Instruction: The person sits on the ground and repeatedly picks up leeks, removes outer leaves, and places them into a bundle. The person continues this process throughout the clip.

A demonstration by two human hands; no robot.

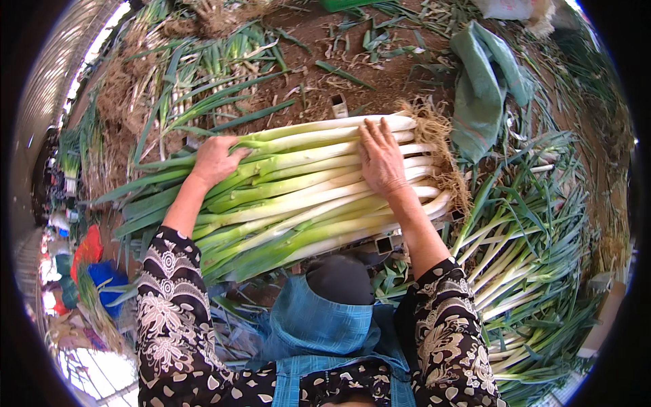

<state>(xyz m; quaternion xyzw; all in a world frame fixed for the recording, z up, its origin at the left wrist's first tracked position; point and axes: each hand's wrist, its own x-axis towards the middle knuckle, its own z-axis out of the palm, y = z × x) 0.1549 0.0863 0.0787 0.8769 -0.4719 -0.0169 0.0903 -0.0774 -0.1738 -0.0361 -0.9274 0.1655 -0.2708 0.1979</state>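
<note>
A wide layer of leeks (305, 188) lies across a low support in front of me, with green leaves to the left and white shanks to the right. Their brown roots (432, 129) hang at the right end. My left hand (216, 158) curls around a leek at the layer's far edge, where green meets pale stem. Flat on the white shanks near the roots rests my right hand (380, 160), its fingers pointing away from me. Most of the support is hidden; square metal tube ends (384, 245) show beneath the leeks.
Untrimmed leeks with soil-covered roots (122, 107) lie at the far left. More loose leeks (513, 269) are heaped on the right. A green woven sack (480, 96) lies crumpled beyond the roots. Leaf scraps litter the dirt floor (315, 51). A blue apron (320, 320) covers my lap.
</note>
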